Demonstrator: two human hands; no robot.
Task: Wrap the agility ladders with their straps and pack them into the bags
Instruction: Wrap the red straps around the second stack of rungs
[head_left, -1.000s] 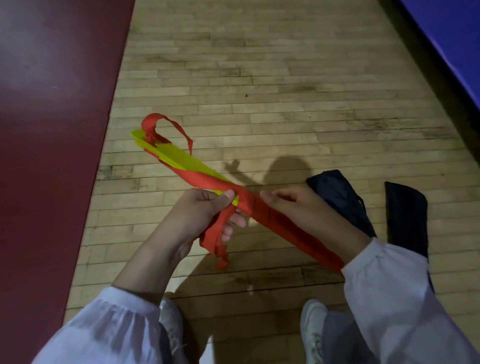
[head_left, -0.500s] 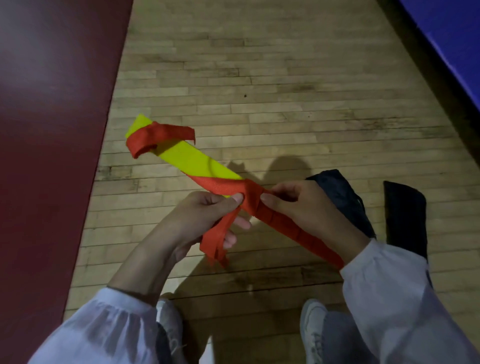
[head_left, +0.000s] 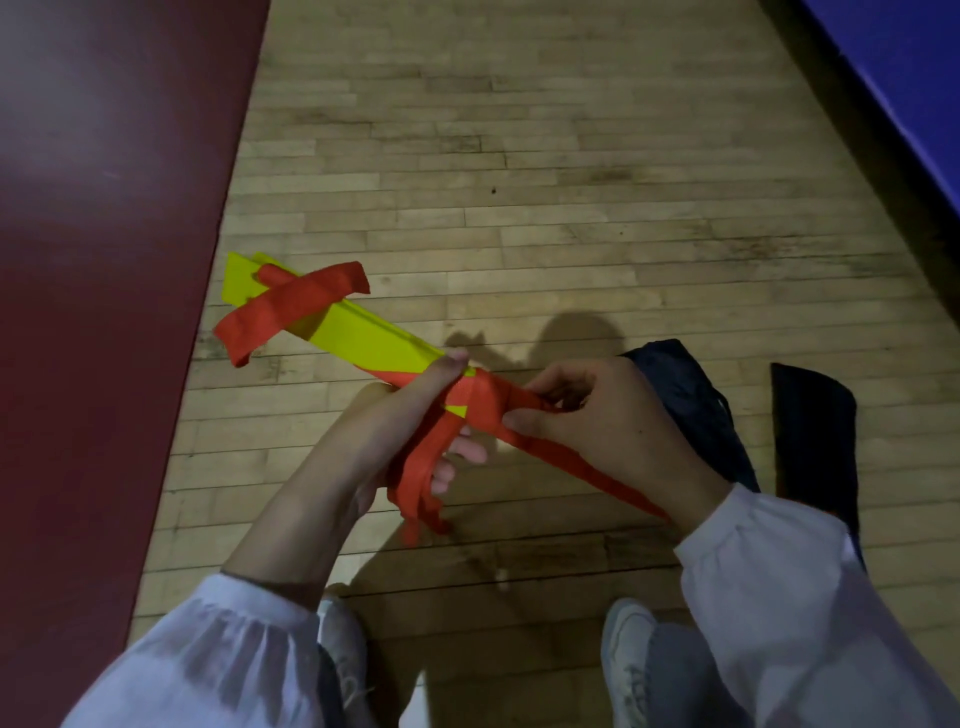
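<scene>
Now: ladder, yellow, grasped in my left hand; strap, red, pinched by my right hand beside that grip, far loop newly flopped across the ladder; wrapping unfinished.

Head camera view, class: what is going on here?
A person holds a folded yellow agility ladder above the wooden floor. The left hand grips it, while the right hand pinches the orange strap wrapped round its middle. Strap ends hang loose. Two dark bags lie on the floor to the right.
</scene>
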